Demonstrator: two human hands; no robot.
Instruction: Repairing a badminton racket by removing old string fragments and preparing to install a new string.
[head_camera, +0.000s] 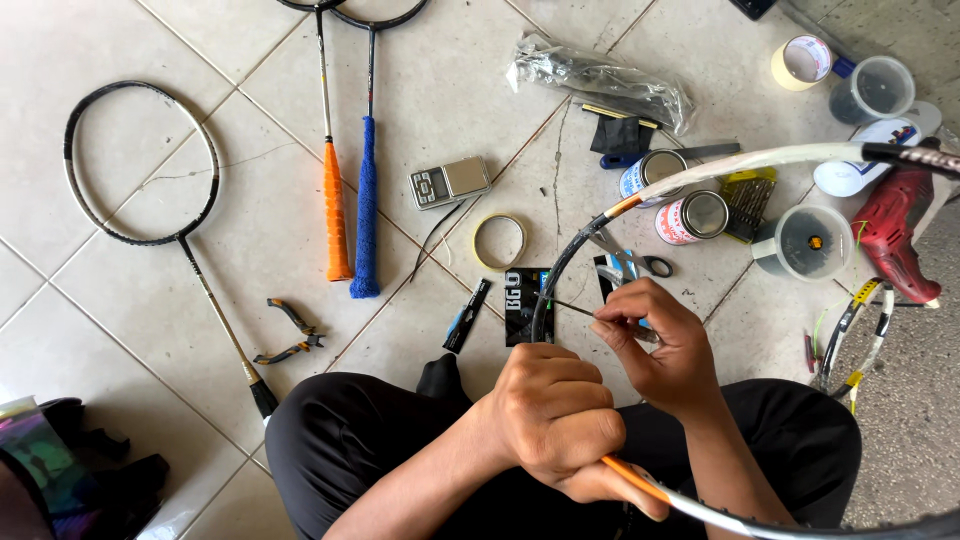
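I sit on a tiled floor with an unstrung racket frame (700, 170), white, black and orange, across my lap. My left hand (555, 420) is closed around the frame's near rim. My right hand (655, 345) pinches a thin pointed tool (567, 307) whose tip touches the inside of the black part of the frame. My black trousers (350, 440) fill the bottom of the view.
An empty black racket (140, 160) lies at the left; two rackets with an orange grip (336, 210) and a blue grip (366, 205) lie beside it. Pliers (290, 335), a pocket scale (450, 182), a tape ring (499, 241), two tins (692, 215), plastic cups (812, 242) and a red power tool (895, 235) surround me.
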